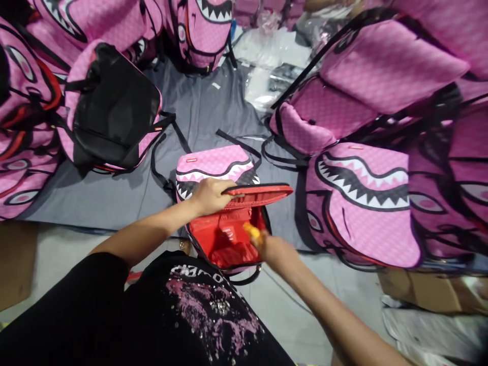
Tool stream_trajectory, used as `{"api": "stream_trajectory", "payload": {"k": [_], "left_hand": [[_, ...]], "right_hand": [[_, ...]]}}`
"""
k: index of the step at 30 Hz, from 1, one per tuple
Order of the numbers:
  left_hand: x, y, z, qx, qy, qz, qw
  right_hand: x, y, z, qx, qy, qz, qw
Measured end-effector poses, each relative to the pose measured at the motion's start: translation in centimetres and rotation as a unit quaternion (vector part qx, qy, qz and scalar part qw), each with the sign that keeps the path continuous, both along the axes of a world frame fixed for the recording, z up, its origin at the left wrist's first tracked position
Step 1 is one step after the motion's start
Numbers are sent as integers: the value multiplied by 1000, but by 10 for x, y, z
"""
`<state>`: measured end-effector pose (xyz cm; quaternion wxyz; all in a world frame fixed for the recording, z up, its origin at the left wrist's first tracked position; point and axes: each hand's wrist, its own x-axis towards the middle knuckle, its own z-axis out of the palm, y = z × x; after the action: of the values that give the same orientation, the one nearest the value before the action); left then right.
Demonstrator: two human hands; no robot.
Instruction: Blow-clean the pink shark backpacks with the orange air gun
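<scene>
A pink backpack (214, 158) with a shark-mouth print lies unzipped in front of me, its red lining (217, 239) showing. My left hand (212, 196) grips the edge of its raised flap (263, 194), fingers closed over the rim. Over the right side of the opening is my right hand (271, 250), closed around a small yellow-orange tool (251, 233); motion blur hides its exact kind. A pale label (229, 234) shows on the lining inside the bag.
Pink backpacks crowd both sides: one black back panel up (118, 107) at left, a shark-print one (366, 203) at right, others piled behind. Loose black straps (179, 133) lie on the grey cloth (206, 101). Clear plastic bags (263, 86) lie at the back, cardboard (423, 292) below right.
</scene>
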<state>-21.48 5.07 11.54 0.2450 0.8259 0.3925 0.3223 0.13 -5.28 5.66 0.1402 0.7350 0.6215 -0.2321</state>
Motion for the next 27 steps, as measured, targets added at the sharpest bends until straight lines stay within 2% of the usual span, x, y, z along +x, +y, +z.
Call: {"api": "stream_trajectory", "payload": {"k": [2, 3, 5, 6, 9, 12, 13, 15, 17, 18, 21, 23, 25, 27], "left_hand": [[4, -9, 4, 4, 20, -4, 1000], [4, -12, 5, 9, 27, 4, 1000], [0, -16, 6, 17, 33, 49, 998], [-3, -16, 5, 20, 31, 81, 996], [-13, -12, 1, 24, 12, 164, 986], [-14, -8, -5, 18, 0, 175, 984], [-12, -7, -6, 13, -3, 164, 986], [-4, -7, -6, 7, -13, 131, 991], [4, -8, -4, 11, -24, 95, 995], [7, -8, -4, 18, -31, 80, 996], [15, -8, -5, 43, -56, 46, 996], [15, -5, -9, 51, -70, 31, 996], [13, 0, -14, 59, -81, 24, 995], [8, 6, -18, 72, -96, 30, 992]], "right_hand": [[6, 31, 7, 53, -68, -50, 995], [6, 46, 7, 53, -79, -58, 994], [5, 63, 4, 42, -77, -68, 994], [5, 62, 1, 34, -76, -69, 994], [14, 20, -9, -22, -53, -101, 993], [30, -39, -15, -166, 46, -178, 969], [34, -53, -18, -185, 112, -223, 951], [35, -62, -26, -140, 261, -323, 899], [25, -51, -41, -59, 388, -400, 828], [16, -42, -51, -33, 426, -417, 802], [-19, -17, -80, -15, 520, -423, 742], [-39, -13, -95, -8, 588, -415, 694], [-48, -19, -107, -13, 670, -396, 627], [-47, -30, -114, -43, 751, -368, 546]]}}
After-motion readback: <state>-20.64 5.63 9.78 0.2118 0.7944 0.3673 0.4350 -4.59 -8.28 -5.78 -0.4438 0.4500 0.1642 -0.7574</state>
